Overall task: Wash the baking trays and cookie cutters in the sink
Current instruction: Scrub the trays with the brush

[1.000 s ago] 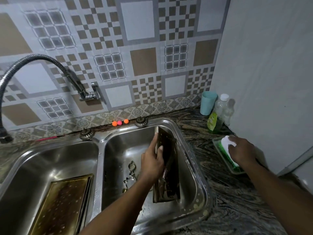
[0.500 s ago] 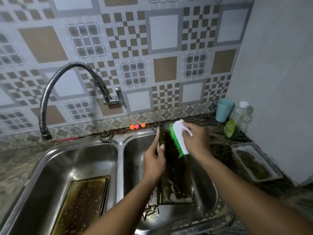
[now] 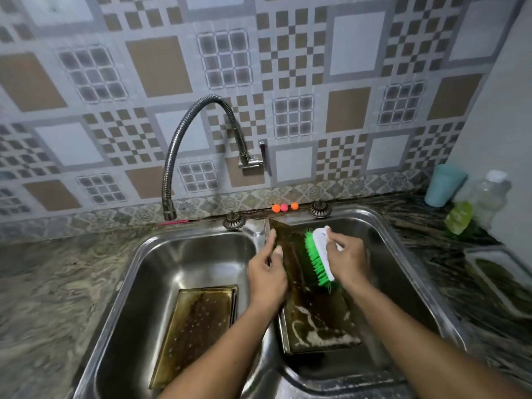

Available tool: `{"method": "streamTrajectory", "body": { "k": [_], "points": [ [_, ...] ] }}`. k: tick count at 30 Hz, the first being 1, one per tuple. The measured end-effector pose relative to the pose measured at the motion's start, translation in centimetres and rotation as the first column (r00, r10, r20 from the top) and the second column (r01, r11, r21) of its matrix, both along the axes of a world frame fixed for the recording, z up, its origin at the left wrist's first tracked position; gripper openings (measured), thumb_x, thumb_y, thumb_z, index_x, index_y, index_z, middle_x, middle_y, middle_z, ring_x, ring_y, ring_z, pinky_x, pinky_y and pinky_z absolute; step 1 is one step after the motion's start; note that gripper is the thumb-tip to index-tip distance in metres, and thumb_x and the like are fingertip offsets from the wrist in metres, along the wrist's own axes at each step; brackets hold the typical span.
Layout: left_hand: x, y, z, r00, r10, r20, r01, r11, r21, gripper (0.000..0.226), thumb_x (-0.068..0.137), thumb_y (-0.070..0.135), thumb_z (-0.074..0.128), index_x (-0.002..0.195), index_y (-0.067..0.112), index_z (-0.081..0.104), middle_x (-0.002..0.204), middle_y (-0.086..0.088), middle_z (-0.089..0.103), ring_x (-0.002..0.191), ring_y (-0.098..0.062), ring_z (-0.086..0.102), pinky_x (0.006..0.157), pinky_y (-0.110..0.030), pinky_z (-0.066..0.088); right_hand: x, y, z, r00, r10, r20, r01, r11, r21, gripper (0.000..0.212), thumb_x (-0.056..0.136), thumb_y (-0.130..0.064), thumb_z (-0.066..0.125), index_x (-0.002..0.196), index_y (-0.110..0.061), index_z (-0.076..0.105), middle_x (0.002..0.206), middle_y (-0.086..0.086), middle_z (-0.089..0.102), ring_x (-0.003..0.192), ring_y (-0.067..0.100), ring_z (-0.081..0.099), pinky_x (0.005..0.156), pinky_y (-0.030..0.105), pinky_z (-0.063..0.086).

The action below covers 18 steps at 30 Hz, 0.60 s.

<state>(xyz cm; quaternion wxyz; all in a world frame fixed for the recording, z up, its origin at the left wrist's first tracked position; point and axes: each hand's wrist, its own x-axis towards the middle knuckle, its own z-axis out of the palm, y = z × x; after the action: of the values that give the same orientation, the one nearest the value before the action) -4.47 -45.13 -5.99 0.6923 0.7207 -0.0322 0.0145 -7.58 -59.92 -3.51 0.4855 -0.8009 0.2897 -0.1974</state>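
A double steel sink is seen from above, with a bendy tap at 12 o'clock. At 8 o'clock, in the left basin, a flat baking tray lies beaded with water, and no hand touches it. At the centre, the left hand pinches the left rim of a propped baking tray, which stands tilted in the right basin with foam at its lower end. Just right of it, the right hand is curled round a scrub brush, whose green bristles meet the tray's upper face. A second ago this hand was lifting the brush from the soap dish at 3 o'clock. Scrubbing of this tray is likely just beginning. No cookie cutters can be seen.
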Motion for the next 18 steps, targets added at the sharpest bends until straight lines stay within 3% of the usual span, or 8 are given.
{"method": "streamTrajectory", "body": {
  "k": [3, 7, 8, 10, 12, 15, 16, 18],
  "points": [
    [1.5, 1.3, -0.2, 0.999, 0.037, -0.004, -0.037, 0.999, 0.020, 0.041, 0.102, 0.013, 0.055, 0.141, 0.024, 0.059, 0.129, 0.010, 0.067, 0.077, 0.000, 0.061, 0.072, -0.025, 0.053, -1.0, 3.8, -0.7, 0.990, 0.099, 0.105, -0.097, 0.995, -0.016, 0.028, 0.090, -0.025, 0.063, 0.116, -0.029, 0.073, 0.114, -0.016, 0.071, 0.105, 0.006, 0.066, 0.090, 0.023, 0.051],
    [2.4, 3.6, -1.4, 0.999, 0.035, -0.014, -0.034, 0.997, 0.070, 0.042, 0.103, 0.012, 0.054, 0.139, 0.034, 0.055, 0.088, 0.045, 0.063, 0.072, -0.003, 0.046, 0.064, -0.015, 0.040, -2.2, 4.7, -3.2, 0.999, 0.000, 0.044, -0.003, 0.998, 0.068, 0.028, 0.081, -0.051, 0.057, 0.108, -0.054, 0.064, 0.113, -0.012, 0.072, 0.106, 0.016, 0.069, 0.091, 0.037, 0.056],
    [2.4, 3.8, -1.3, 1.000, 0.022, -0.008, -0.022, 0.997, 0.073, 0.042, 0.103, 0.013, 0.054, 0.140, 0.032, 0.055, 0.094, 0.046, 0.062, 0.072, 0.000, 0.046, 0.066, -0.012, 0.040, -2.5, 5.2, -3.3, 0.998, -0.032, 0.050, 0.028, 0.995, 0.091, 0.028, 0.080, -0.053, 0.056, 0.107, -0.056, 0.063, 0.113, -0.013, 0.073, 0.105, 0.015, 0.069, 0.091, 0.037, 0.057],
    [3.2, 3.9, -1.3, 0.999, 0.039, -0.002, -0.039, 0.997, 0.073, 0.040, 0.103, 0.012, 0.055, 0.141, 0.025, 0.058, 0.122, 0.031, 0.062, 0.075, 0.012, 0.053, 0.074, -0.006, 0.043, -3.0, 7.2, -3.1, 0.993, 0.016, 0.119, -0.022, 0.999, 0.049, 0.026, 0.086, -0.036, 0.064, 0.111, -0.044, 0.069, 0.107, -0.019, 0.073, 0.098, 0.001, 0.067, 0.088, 0.020, 0.054],
    [4.0, 4.4, -1.8, 0.998, 0.060, -0.018, -0.058, 0.995, 0.082, 0.040, 0.102, 0.011, 0.055, 0.141, 0.019, 0.059, 0.122, 0.030, 0.063, 0.079, 0.019, 0.056, 0.079, -0.002, 0.041, -3.9, 8.7, -3.8, 0.991, 0.060, 0.120, -0.058, 0.998, -0.022, 0.027, 0.089, -0.024, 0.067, 0.113, -0.036, 0.072, 0.100, -0.020, 0.072, 0.090, -0.001, 0.065, 0.077, 0.005, 0.047],
    [4.1, 5.4, -1.9, 0.999, 0.039, -0.034, -0.037, 0.996, 0.083, 0.040, 0.103, 0.008, 0.054, 0.142, 0.014, 0.056, 0.071, 0.050, 0.055, 0.058, 0.012, 0.050, 0.065, -0.001, 0.039, -4.1, 7.2, -5.5, 0.996, -0.067, 0.052, 0.063, 0.995, 0.076, 0.022, 0.083, -0.051, 0.059, 0.103, -0.049, 0.069, 0.108, -0.010, 0.074, 0.101, 0.017, 0.070, 0.088, 0.029, 0.056],
    [4.0, 5.4, -1.7, 0.999, 0.034, -0.032, -0.031, 0.997, 0.076, 0.040, 0.103, 0.008, 0.054, 0.143, 0.013, 0.056, 0.069, 0.051, 0.054, 0.056, 0.011, 0.049, 0.063, 0.000, 0.039, -4.3, 7.4, -5.4, 0.995, -0.095, 0.041, 0.091, 0.992, 0.086, 0.023, 0.082, -0.054, 0.057, 0.102, -0.051, 0.067, 0.108, -0.011, 0.074, 0.102, 0.017, 0.070, 0.090, 0.033, 0.057],
    [4.4, 5.0, -1.6, 1.000, 0.031, -0.005, -0.030, 0.996, 0.085, 0.040, 0.103, 0.007, 0.054, 0.142, 0.012, 0.057, 0.091, 0.048, 0.059, 0.056, 0.014, 0.049, 0.063, 0.001, 0.039, -4.7, 8.8, -4.7, 0.993, -0.041, 0.109, 0.034, 0.997, 0.069, 0.023, 0.088, -0.036, 0.065, 0.110, -0.039, 0.071, 0.107, -0.018, 0.072, 0.099, 0.006, 0.069, 0.086, 0.021, 0.055]
  ]
}}
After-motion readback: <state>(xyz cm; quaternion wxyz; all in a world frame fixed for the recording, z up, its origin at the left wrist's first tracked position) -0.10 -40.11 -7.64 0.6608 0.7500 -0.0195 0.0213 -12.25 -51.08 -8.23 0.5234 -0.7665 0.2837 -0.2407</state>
